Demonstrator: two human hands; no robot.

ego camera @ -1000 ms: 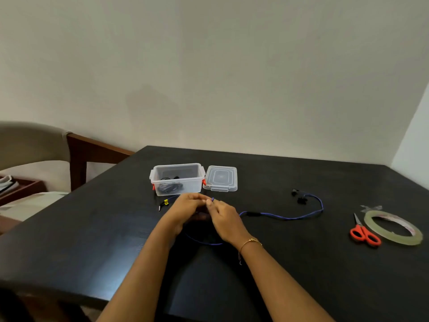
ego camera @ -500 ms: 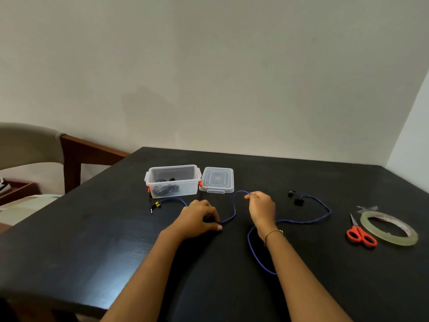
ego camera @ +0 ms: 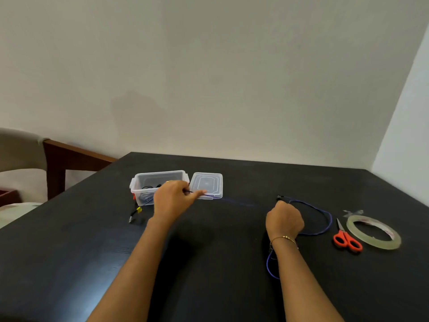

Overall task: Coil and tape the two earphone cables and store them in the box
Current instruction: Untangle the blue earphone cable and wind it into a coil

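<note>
A blue earphone cable (ego camera: 323, 213) is stretched across the black table (ego camera: 220, 263). My left hand (ego camera: 173, 201) pinches it in front of the clear plastic box (ego camera: 160, 178); the yellow-marked plug (ego camera: 135, 212) lies left of that hand. My right hand (ego camera: 284, 220) grips the cable farther right, just below the black earbuds (ego camera: 281, 197). A loop curves right of this hand and another hangs below the wrist. A dark coiled cable (ego camera: 148, 189) lies inside the box.
The box's lid (ego camera: 207, 184) lies flat beside it on the right. Orange-handled scissors (ego camera: 347, 238) and a roll of clear tape (ego camera: 373, 231) sit at the right side of the table. A wooden chair (ego camera: 69, 156) stands at the far left.
My hands have spread apart: the right one slid right along the cable toward the earbuds, the left moved up toward the box, pulling the cable straight between them.
</note>
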